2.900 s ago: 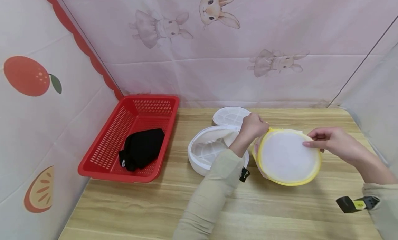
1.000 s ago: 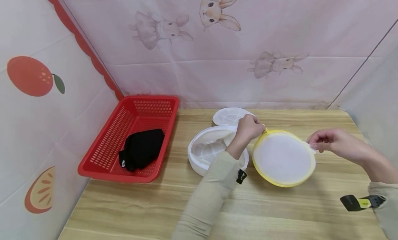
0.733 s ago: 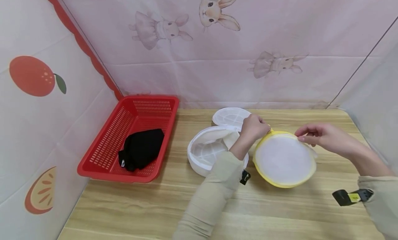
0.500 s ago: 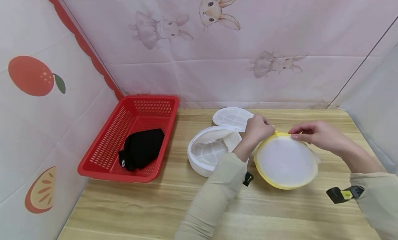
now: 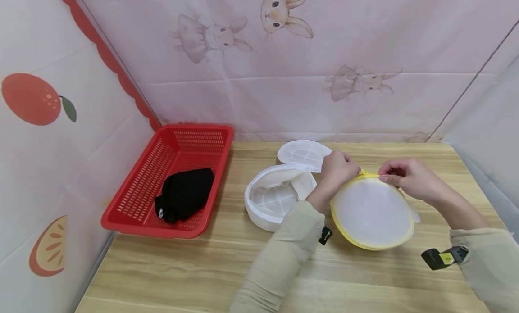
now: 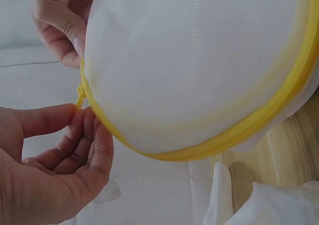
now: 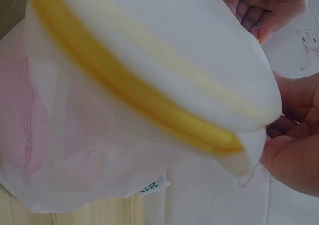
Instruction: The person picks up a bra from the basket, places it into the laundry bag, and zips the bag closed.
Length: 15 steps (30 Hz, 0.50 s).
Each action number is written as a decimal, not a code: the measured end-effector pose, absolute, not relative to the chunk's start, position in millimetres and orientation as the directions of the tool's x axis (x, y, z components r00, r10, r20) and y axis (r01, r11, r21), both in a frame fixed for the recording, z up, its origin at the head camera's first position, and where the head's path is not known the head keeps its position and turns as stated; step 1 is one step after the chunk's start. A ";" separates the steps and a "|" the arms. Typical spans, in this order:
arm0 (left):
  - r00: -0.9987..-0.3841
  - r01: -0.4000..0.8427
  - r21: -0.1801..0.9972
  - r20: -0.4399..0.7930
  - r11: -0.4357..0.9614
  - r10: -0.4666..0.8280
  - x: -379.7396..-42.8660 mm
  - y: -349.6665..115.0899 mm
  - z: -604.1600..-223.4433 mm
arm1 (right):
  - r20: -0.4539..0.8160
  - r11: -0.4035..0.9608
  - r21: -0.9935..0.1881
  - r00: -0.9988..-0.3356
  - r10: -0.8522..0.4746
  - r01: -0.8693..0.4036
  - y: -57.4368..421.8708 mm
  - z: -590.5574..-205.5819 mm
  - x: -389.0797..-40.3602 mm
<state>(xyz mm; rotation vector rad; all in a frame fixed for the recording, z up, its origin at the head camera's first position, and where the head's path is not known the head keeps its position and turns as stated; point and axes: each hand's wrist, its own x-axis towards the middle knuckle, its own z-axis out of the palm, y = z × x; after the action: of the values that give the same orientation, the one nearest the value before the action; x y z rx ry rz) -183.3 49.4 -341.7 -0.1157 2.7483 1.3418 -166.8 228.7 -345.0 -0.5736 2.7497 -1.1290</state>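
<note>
A round white mesh laundry bag (image 5: 372, 214) with a yellow zipper rim stands on the right half of the table, its flat lid facing up. My left hand (image 5: 339, 169) pinches the yellow zipper pull (image 6: 80, 96) between thumb and fingertips at the far rim. Just to the right, my right hand (image 5: 409, 180) pinches the rim with thumb and forefinger. Something pink (image 7: 82, 120) shows through the bag's mesh side in the right wrist view, and a small printed tag (image 7: 153, 186) sticks out low on it.
Left of the bag lies an opened white mesh wash case (image 5: 263, 218), its lid (image 5: 304, 154) folded back. A red plastic basket (image 5: 162, 233) at the left contains a black cloth item (image 5: 186, 193). Fabric walls with rabbit prints border the table.
My right hand has let go of the bag's right edge and moved left along the rim, close to my left hand. The left hand and zipper pull have shifted slightly right.
</note>
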 end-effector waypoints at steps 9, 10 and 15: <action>-0.996 -0.083 0.822 -0.080 0.563 -0.030 -193.0 26.6 -343.9 | 0.027 0.653 -0.731 -0.964 -0.265 -0.200 253.2 -343.1 -164.6; -0.996 -0.082 0.823 -0.079 0.563 -0.030 -194.1 24.2 -344.8 | 0.024 0.650 -0.736 -0.967 -0.254 -0.189 257.1 -343.3 -164.3; -0.996 -0.079 0.823 -0.085 0.562 -0.016 -197.4 17.5 -347.1 | 0.003 0.647 -0.745 -0.971 -0.240 -0.163 272.1 -343.0 -164.9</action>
<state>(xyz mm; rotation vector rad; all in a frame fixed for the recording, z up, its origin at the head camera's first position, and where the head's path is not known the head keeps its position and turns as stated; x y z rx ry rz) -197.4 17.5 -347.1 -0.0825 2.7164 1.4366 -164.9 272.1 -343.0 -0.3390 2.7633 -1.2347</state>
